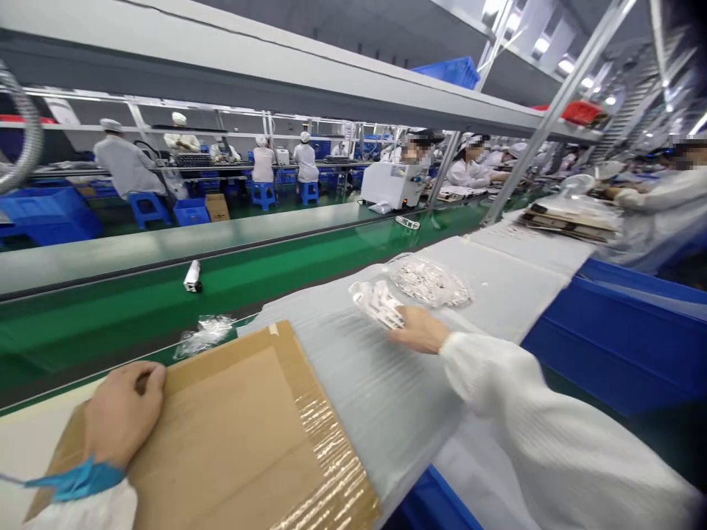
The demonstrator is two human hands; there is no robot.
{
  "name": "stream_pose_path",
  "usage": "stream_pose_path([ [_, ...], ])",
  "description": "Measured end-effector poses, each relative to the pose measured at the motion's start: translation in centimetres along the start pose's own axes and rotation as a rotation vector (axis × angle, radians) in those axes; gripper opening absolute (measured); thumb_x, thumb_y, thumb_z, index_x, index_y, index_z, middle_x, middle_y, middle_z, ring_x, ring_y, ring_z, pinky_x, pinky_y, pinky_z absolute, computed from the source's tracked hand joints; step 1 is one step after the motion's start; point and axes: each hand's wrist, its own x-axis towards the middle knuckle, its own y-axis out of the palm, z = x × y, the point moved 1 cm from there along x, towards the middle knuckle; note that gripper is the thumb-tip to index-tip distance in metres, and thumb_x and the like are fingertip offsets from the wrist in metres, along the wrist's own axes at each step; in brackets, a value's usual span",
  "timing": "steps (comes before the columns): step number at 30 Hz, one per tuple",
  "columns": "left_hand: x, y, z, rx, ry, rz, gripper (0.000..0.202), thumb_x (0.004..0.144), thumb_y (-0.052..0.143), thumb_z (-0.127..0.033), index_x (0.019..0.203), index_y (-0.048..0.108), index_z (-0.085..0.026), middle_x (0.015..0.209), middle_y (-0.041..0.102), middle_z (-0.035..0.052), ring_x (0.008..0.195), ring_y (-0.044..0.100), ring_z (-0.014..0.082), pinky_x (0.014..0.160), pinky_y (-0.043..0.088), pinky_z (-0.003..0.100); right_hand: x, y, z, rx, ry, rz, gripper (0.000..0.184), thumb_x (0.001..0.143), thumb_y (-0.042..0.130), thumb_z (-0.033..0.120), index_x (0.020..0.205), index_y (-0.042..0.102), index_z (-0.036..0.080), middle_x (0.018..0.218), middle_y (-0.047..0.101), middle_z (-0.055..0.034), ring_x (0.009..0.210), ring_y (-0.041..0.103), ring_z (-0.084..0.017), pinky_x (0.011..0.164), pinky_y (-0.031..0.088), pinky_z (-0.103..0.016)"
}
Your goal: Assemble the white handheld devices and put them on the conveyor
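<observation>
My left hand (124, 412), with a blue band at the wrist, rests at the left edge of a taped cardboard sheet (232, 427). Its fingers curl inward, and whatever is in them is hidden. Stretched forward over white foam sheeting (353, 383), my right hand (423, 331) is closed on a bunch of white strips (378, 303) with dark marks; part of the bunch looks like clear plastic. Just beyond that hand lies a clear bag of small white parts (431, 281).
A green conveyor belt (265, 272) runs behind the bench, carrying a small white device (193, 277). Crumpled clear plastic (205, 336) lies by the cardboard. Blue bins (624, 331) stand at right. A metal post (557, 110) rises ahead. Several co-workers sit farther off.
</observation>
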Motion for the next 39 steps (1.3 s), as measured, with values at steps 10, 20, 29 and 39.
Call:
stream_pose_path([
  [10,-1.1,0.0,0.0,-0.128,0.056,0.063,0.035,0.09,0.037,-0.04,0.091,0.068,-0.022,0.118,0.068,0.0086,0.112,0.058,0.0324,0.095,0.045,0.045,0.1,0.4,1.1,-0.204,-0.118,0.089,0.059,0.074,0.073,0.042,0.125,0.062,0.015,0.122,0.067,-0.0164,0.11,0.065,-0.03,0.094,0.047,-0.035],
  [20,-1.5,-0.6,-0.6,-0.147,0.032,0.1,0.033,0.089,0.039,-0.036,0.093,0.068,-0.021,0.119,0.066,0.0101,0.111,0.056,0.0338,0.093,0.045,0.049,-3.7,1.9,-0.1,-0.365,-0.173,-0.031,0.032,0.099,0.037,0.035,0.112,0.064,0.023,0.119,0.064,-0.0137,0.104,0.065,-0.026,0.077,0.049,-0.036],
  [29,-1.5,-0.7,-0.6,-0.149,0.024,0.094,0.032,0.09,0.04,-0.036,0.093,0.068,-0.022,0.119,0.066,0.009,0.111,0.056,0.0339,0.093,0.045,0.049,-1.5,1.2,1.9,-0.241,-0.16,-0.034,0.021,0.09,0.054,0.033,0.098,0.067,0.018,0.104,0.069,-0.0106,0.087,0.066,-0.022,0.079,0.048,-0.033],
  [39,-1.6,-0.4,-0.5,-0.202,0.063,0.034,0.024,0.09,0.046,-0.029,0.089,0.068,-0.021,0.112,0.067,0.0087,0.111,0.057,0.0306,0.094,0.043,0.044,-1.0,-0.7,10.9,0.095,-0.454,-0.011,0.027,0.089,0.054,0.041,0.096,0.066,0.018,0.098,0.07,-0.0084,0.084,0.064,-0.021,0.08,0.047,-0.035],
])
